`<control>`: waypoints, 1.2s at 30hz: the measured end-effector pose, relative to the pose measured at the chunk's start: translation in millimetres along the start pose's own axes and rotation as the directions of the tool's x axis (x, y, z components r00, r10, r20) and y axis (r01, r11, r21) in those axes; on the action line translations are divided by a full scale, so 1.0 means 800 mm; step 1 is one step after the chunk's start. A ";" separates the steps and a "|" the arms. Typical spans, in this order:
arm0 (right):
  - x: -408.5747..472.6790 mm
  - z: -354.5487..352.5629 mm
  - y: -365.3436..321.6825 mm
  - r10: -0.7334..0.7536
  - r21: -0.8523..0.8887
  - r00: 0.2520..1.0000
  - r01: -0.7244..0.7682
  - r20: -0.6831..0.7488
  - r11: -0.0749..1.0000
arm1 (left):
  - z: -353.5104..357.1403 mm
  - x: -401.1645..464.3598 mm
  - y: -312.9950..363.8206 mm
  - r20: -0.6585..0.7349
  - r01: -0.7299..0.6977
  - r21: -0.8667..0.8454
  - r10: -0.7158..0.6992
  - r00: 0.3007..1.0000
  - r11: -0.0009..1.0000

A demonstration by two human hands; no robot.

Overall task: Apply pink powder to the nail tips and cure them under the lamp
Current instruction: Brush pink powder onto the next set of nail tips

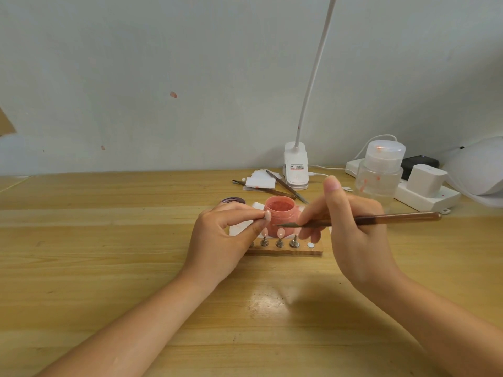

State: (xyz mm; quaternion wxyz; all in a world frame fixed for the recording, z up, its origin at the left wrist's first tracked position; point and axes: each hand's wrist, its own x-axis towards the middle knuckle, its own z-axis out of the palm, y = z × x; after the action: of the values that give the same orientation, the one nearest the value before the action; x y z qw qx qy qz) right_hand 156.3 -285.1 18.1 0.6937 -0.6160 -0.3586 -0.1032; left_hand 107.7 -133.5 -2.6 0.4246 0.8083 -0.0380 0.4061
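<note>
Two nail tips (pixel 272 232) stand mounted; left hand (pixel 223 240) pinches one.

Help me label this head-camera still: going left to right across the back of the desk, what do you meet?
White foam blocks → clip base of the desk lamp → clear plastic jar → white power adapter → white curing lamp.

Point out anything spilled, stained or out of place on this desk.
Pink smears mark the clear lidded jar at the right, on its lid and side, and a few pink spots dot the wall. The wooden nail stand has one bare disc at its right end. Nothing looks spilled.
</note>
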 end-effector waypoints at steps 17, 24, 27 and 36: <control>-0.002 0.002 0.000 0.008 0.025 1.000 -0.007 -0.023 1.000 | 0.000 0.000 -0.002 -0.018 0.022 0.009 -0.021 1.000 1.000; -0.005 0.003 0.000 0.040 0.032 0.999 -0.039 -0.002 0.999 | -0.002 0.000 0.000 -0.019 0.039 -0.023 -0.039 0.999 0.999; -0.004 0.005 0.000 -0.007 0.035 1.000 0.008 -0.030 0.999 | -0.002 0.000 -0.001 -0.024 0.042 -0.018 -0.042 0.999 0.999; -0.003 0.006 0.000 -0.025 0.029 0.999 0.026 -0.036 0.999 | -0.002 0.000 -0.001 -0.011 0.038 -0.008 -0.038 0.999 0.999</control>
State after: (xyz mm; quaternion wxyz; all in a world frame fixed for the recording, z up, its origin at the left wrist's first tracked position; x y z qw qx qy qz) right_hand 152.8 -281.2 16.5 0.7076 -0.5991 -0.3556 -0.1178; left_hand 107.2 -131.9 -2.2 0.4356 0.8050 -0.0216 0.4023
